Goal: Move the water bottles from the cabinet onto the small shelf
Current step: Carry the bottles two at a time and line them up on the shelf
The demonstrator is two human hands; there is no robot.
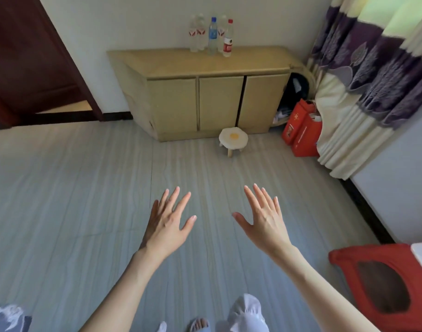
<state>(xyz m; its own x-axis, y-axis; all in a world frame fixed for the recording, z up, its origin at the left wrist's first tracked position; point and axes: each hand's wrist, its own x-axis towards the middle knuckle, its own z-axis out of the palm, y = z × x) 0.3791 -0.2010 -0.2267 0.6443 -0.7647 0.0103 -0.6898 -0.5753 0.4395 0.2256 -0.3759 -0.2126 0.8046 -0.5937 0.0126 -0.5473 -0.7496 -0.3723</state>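
Both hands out in front over the grey floor [85, 188], palms down. Left hand [168, 224] fingers spread, holding nothing; right hand [265, 219] likewise splayed and empty. Water bottles [212, 35] stand upright in a tight cluster on top of the beige cabinet [219, 101] against the far wall (one blue cap, one red cap, the rest clear and hard to count). Small egg-patterned stool [233, 137] on the floor just before the cabinet doors, well apart from the hands
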